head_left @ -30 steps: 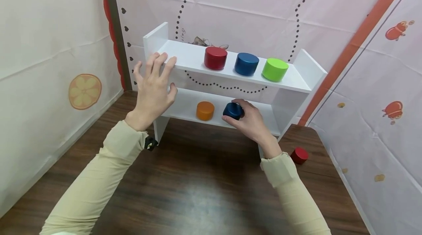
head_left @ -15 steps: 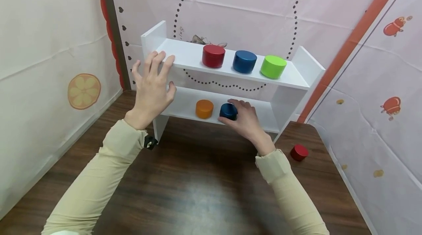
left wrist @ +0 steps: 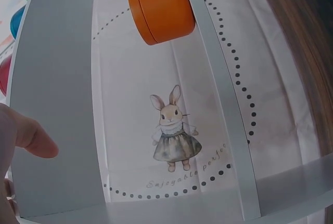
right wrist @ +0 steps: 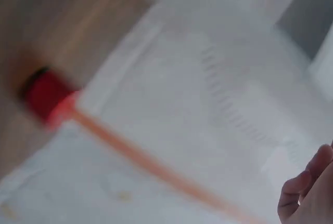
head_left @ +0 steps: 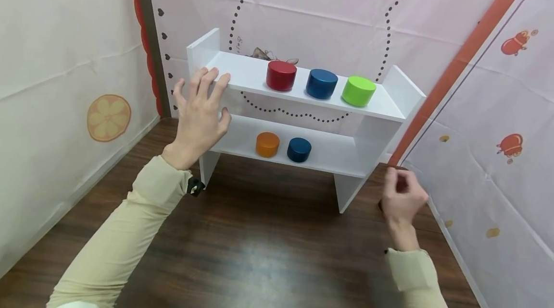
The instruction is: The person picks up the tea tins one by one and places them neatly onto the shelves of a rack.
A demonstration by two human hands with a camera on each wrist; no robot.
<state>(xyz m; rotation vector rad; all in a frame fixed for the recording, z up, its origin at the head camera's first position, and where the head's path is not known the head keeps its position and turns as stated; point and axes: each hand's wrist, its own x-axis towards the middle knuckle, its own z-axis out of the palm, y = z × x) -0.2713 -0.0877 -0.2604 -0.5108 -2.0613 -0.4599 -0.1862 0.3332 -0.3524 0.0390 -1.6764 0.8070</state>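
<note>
My left hand (head_left: 199, 116) rests its spread fingertips on the left front edge of the white shelf unit's upper board (head_left: 246, 70); its thumb (left wrist: 39, 138) shows below that board. My right hand (head_left: 402, 197) is over the table at the right, fingers loosely curled, holding nothing. It covers the red tin there in the head view; the right wrist view shows that red tin (right wrist: 49, 96) apart from the fingers, blurred. On the lower board stand an orange lidded tin (head_left: 267, 144) and a dark blue tin (head_left: 299, 150), side by side.
Along the upper board stand a larger red tin (head_left: 281, 76), a blue tin (head_left: 321, 84) and a lime green tin (head_left: 358, 91). The shelf unit's right side panel (head_left: 376, 140) rises left of my right hand. Printed cloth (head_left: 476, 154) walls the dark wooden table (head_left: 259, 260).
My right hand has let go of the dark blue tin on the lower board and moved right and down to the red tin on the table. My left hand stays put.
</note>
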